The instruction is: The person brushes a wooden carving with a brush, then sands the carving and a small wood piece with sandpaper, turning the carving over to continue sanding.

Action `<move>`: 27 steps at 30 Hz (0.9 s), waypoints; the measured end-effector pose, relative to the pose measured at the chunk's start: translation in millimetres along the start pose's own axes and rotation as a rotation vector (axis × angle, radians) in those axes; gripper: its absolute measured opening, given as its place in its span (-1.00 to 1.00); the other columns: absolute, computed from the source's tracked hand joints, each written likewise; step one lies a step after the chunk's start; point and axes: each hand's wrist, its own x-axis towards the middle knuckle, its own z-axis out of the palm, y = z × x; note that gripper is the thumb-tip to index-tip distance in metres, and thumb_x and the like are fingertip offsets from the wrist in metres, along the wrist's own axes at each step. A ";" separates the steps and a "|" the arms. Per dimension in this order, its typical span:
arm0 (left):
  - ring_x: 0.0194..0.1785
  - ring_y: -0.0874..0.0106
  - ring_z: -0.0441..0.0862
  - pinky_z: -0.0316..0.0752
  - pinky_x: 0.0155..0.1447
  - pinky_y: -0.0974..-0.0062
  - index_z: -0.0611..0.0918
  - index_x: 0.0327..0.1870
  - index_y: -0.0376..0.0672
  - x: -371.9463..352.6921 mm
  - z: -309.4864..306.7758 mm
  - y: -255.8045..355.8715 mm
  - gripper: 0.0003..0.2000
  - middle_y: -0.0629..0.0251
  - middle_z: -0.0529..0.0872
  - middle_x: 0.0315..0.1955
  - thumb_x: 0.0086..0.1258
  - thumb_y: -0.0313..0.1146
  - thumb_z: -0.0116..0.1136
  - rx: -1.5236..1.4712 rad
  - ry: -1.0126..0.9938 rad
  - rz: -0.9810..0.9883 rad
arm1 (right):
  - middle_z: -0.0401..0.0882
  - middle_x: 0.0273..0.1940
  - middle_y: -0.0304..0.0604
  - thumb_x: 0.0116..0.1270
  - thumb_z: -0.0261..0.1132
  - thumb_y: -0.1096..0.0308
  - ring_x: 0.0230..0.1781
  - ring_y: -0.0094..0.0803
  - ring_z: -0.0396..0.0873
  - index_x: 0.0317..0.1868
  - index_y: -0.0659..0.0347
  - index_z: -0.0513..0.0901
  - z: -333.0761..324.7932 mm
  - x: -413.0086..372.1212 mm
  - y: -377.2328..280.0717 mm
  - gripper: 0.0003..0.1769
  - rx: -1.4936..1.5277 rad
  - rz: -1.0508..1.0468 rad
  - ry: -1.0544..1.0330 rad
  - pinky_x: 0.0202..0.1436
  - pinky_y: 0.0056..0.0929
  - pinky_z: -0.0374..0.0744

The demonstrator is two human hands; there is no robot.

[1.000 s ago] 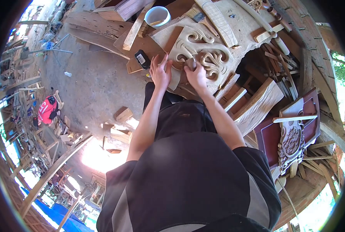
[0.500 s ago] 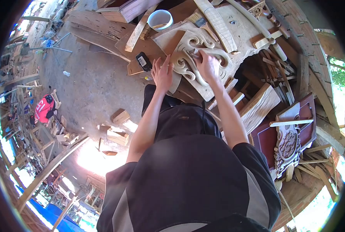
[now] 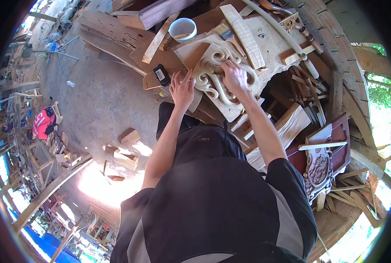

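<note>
Around the carving [image 3: 216, 81], the bowl [image 3: 182, 25] lies at eleven o'clock, the brush [image 3: 229, 37] at twelve (just beside a plank [image 3: 244, 37]).

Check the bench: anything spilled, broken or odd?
No spill shows, nor any plain break in the pale carved wooden panel. The small black object with a white label looks odd near the bare left hand, among plain wooden pieces. The pale slab worktop has a ragged edge; whether that is damage, I cannot tell.
</note>
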 end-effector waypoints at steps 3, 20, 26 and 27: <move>0.55 0.10 0.14 0.09 0.50 0.01 0.49 0.41 0.38 -1.2 1.4 -1.5 -0.58 0.12 0.36 0.39 0.54 -0.05 0.06 -0.008 0.005 0.015 | 0.63 -0.08 -0.14 0.06 0.30 0.56 -0.01 -0.10 0.63 -0.13 0.16 0.63 15.4 3.1 -8.0 -0.69 0.052 -0.001 0.175 -0.05 -0.13 0.62; 0.55 0.07 0.15 0.12 0.50 0.01 0.48 0.42 0.34 3.7 1.8 -9.9 -0.55 0.07 0.37 0.40 0.53 -0.04 0.09 -0.028 -0.008 0.058 | 0.73 -0.16 0.09 0.23 0.39 0.20 -0.10 0.10 0.69 -0.09 0.17 0.68 -49.3 -91.0 28.5 -0.70 0.097 0.969 0.105 -0.01 -0.03 0.62; 0.52 0.08 0.21 0.20 0.45 0.01 0.52 0.39 0.28 4.2 2.5 -10.2 -0.56 0.08 0.39 0.39 0.51 -0.03 0.12 0.001 -0.010 0.038 | 0.75 -0.16 0.12 0.20 0.46 0.17 -0.11 0.01 0.71 -0.07 0.25 0.70 -13.6 -146.9 55.5 -0.61 0.296 1.111 0.162 -0.02 -0.13 0.61; 0.52 0.08 0.21 0.20 0.45 0.01 0.52 0.39 0.28 4.6 1.4 -9.0 -0.56 0.08 0.39 0.39 0.51 -0.03 0.12 0.003 -0.011 0.044 | 0.76 -0.18 0.06 0.19 0.48 0.19 -0.15 -0.10 0.72 -0.05 0.28 0.70 -10.0 -151.5 54.0 -0.60 0.492 1.106 0.203 -0.03 -0.18 0.60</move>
